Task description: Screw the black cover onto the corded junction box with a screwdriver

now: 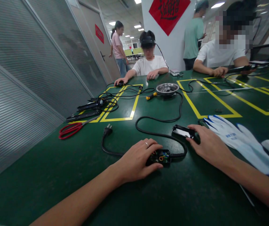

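My left hand (141,160) is closed around an opened black power adapter (162,157), its circuit board and copper coils exposed, on the green table. A black cable leaves each end of it; one ends in a two-pin plug (107,129). Between the thumb and fingers of my right hand (205,141) is a black plastic cover (183,131), hollow side up, with a pale strip inside. It is tilted just above or on the table; I cannot tell which.
White-and-blue gloves (233,135) lie at right. Red-handled scissors (71,130) and tangled black cables (108,103) are at left. Farther off stand a metal bowl (167,85) and a yellow-black screwdriver (151,96). Two people sit across the table (78,175); two others stand behind.
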### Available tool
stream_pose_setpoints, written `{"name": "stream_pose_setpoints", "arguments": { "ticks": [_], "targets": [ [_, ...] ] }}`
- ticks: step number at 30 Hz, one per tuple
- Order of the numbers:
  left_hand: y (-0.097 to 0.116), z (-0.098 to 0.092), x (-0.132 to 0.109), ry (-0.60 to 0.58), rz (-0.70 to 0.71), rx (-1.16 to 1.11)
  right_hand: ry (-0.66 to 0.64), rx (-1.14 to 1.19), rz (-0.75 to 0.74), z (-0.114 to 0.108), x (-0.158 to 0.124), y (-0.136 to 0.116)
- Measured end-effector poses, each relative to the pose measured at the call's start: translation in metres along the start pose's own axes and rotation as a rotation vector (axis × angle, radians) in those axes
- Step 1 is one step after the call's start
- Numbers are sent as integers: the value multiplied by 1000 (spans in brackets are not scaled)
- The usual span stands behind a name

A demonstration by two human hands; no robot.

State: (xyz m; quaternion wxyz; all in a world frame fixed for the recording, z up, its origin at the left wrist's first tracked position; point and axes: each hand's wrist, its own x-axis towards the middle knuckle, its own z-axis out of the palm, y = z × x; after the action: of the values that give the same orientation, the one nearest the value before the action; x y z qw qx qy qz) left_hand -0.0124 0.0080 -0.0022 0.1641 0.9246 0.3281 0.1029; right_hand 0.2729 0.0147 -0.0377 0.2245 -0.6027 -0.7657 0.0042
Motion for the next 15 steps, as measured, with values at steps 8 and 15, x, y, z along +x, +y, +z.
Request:
{"name": "stream_pose_setpoints", "arguments": {
  "ticks": [8, 15],
  "targets": [
    [-2, 1, 1, 36, -38, 6, 6, 87, 30, 2, 0, 1],
    [-3, 2, 2, 16, -26, 1, 48, 196, 80, 5, 3, 6]
  ]
}}
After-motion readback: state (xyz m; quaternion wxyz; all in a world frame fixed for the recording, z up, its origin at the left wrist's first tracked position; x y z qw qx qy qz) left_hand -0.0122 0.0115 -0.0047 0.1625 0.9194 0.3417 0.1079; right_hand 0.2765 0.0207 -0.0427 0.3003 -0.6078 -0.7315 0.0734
